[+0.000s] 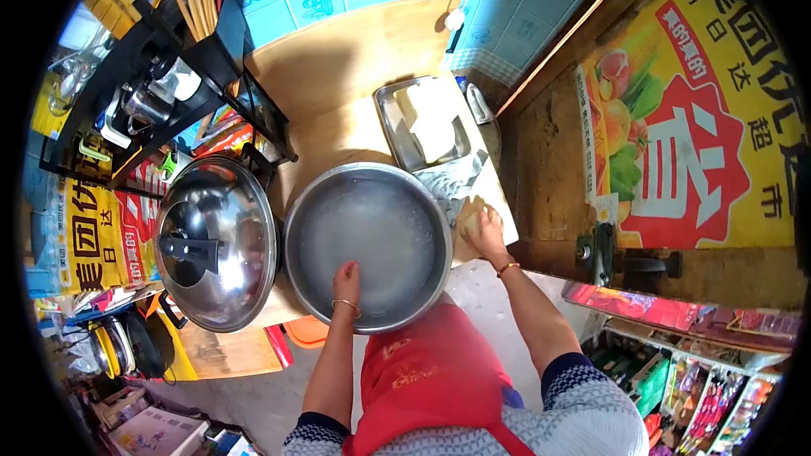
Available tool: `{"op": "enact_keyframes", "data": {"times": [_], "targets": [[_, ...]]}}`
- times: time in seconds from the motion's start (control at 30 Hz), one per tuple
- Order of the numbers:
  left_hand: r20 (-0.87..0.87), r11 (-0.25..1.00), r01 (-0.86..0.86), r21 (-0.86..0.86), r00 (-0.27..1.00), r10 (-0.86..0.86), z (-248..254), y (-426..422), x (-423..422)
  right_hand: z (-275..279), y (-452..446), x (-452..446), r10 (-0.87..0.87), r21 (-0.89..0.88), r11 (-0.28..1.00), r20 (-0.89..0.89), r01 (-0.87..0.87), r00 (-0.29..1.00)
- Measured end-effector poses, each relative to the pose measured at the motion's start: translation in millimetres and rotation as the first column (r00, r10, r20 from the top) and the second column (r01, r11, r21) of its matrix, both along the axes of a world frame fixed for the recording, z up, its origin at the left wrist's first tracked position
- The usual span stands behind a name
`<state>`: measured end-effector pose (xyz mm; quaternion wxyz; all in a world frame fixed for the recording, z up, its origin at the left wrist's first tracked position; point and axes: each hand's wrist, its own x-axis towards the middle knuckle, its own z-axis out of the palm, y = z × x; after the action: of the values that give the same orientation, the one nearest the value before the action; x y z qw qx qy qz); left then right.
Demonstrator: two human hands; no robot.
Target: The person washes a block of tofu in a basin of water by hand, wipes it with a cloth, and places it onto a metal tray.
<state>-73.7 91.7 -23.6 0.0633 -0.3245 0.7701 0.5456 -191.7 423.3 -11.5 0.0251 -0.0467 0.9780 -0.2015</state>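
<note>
Bright light, glare on lid (241, 236), shadowed wooden board (355, 59), fisheye-curved edges (corners black)

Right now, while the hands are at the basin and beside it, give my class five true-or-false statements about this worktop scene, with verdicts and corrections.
1. The left hand reaches over the near rim of the basin. True.
2. The basin is covered. False: its top is open, and the domed lid is to its left.
3. The right hand is outside the basin, on its right side. True.
4. Both hands wear gloves. False: both are bare.
5. The metal tray lies farther from the person than the basin does. True.
</note>
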Motion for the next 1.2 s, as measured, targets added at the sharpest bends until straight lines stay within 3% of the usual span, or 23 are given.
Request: {"op": "enact_keyframes", "data": {"times": [0.07, 0.13, 0.27, 0.3, 0.33, 0.4, 0.43, 0.47, 0.57, 0.6, 0.67, 0.73, 0.77, 0.8, 0.83, 0.87, 0.93, 0.97, 1.03, 1.07, 1.1, 1.13, 1.2], "targets": [[0.062, 0.999, -0.023, 0.032, 0.998, 0.021, -5, 1, -2, 8, -15, -28, 0.030, -0.070, 0.997, -0.041, -0.032, 0.999], [-0.009, 0.996, -0.009, -0.092, 1.000, 0.008, -2, 6, -2, 14, -31, -52, 0.064, -0.138, 0.988, -0.083, -0.075, 0.995], [0.103, 0.985, -0.164, 0.045, 0.982, 0.159, 27, 14, -3, -23, -38, -90, 0.180, 0.199, 0.961, 0.074, -0.191, 0.981], [0.080, 0.991, -0.132, 0.014, 0.988, 0.131, 26, 11, -2, -33, -32, -97, 0.036, -0.237, 0.972, 0.136, -0.003, 0.990], [0.052, 0.995, -0.102, -0.011, 0.993, 0.103, 26, 8, 0, -36, -30, -101, -0.070, -0.600, 0.771, 0.253, 0.213, 0.965], [0.070, 0.990, -0.118, 0.071, 0.991, 0.113, 23, 2, 2, 25, -36, -96, 0.025, -0.868, 0.455, 0.234, 0.198, 0.972], [0.093, 0.982, -0.111, 0.152, 0.991, 0.097, 24, 2, 4, 71, -44, -88, 0.121, -0.876, 0.411, 0.325, 0.250, 0.938], [0.082, 0.980, -0.123, 0.159, 0.990, 0.111, 28, 1, 3, 102, -58, -81, 0.164, -0.876, 0.481, 0.136, 0.041, 0.977], [0.157, 0.930, -0.215, 0.298, 0.972, 0.175, 41, 0, 2, 180, -104, -53, 0.337, -0.967, 0.178, 0.233, 0.181, 0.912], [0.104, 0.858, -0.250, 0.448, 0.968, 0.227, 39, 0, 2, 195, -117, -46, 0.385, -0.958, 0.071, 0.284, 0.279, 0.878], [0.051, 0.756, -0.268, 0.598, 0.953, 0.297, 41, -4, 1, 224, -140, -30, 0.438, -0.958, 0.026, 0.267, 0.285, 0.858], [0.085, 0.589, -0.300, 0.750, 0.927, 0.365, 44, -9, -1, 222, -153, -25, 0.543, -0.986, 0.149, 0.144, 0.074, 0.828], [0.088, 0.581, -0.310, 0.752, 0.922, 0.377, 43, -13, 0, 213, -161, -22, 0.486, -0.935, 0.355, 0.161, -0.025, 0.859], [0.105, 0.432, -0.306, 0.848, 0.897, 0.429, 43, -17, 3, 199, -170, -18, 0.426, -0.860, 0.510, 0.228, -0.025, 0.876], [0.133, 0.270, -0.288, 0.919, 0.869, 0.476, 42, -20, 6, 173, -172, -18, 0.383, -0.681, 0.716, 0.195, -0.156, 0.903], [0.142, 0.263, -0.298, 0.917, 0.863, 0.484, 41, -22, 9, 138, -172, -19, 0.354, -0.435, 0.862, 0.146, -0.261, 0.924], [0.158, 0.476, -0.439, 0.762, 0.839, 0.521, 40, -25, 9, 74, -166, -15, 0.475, -0.130, 0.874, 0.032, -0.468, 0.879], [0.160, 0.473, -0.446, 0.760, 0.833, 0.529, 32, -25, 9, 64, -172, -7, 0.501, -0.039, 0.865, 0.034, -0.500, 0.865], [-0.116, 0.904, -0.323, 0.279, 0.923, 0.366, 11, -23, 14, 49, -188, 15, 0.529, 0.038, 0.847, 0.051, -0.531, 0.847], [-0.196, 0.973, -0.226, -0.038, 0.957, 0.215, 9, -23, 15, 47, -199, 24, 0.545, 0.069, 0.829, 0.121, -0.555, 0.829], [-0.160, 0.975, -0.152, -0.162, 0.979, 0.126, 7, -20, 15, 47, -207, 31, 0.557, 0.100, 0.808, 0.190, -0.580, 0.809], [-0.153, 0.974, -0.152, -0.167, 0.980, 0.127, 5, -18, 13, 38, -212, 35, 0.558, 0.093, 0.808, 0.194, -0.582, 0.807], [0.113, 0.979, 0.011, -0.203, 0.994, 0.012, 1, -17, 8, 24, -219, 40, 0.569, 0.124, 0.784, 0.245, -0.608, 0.785]]}}
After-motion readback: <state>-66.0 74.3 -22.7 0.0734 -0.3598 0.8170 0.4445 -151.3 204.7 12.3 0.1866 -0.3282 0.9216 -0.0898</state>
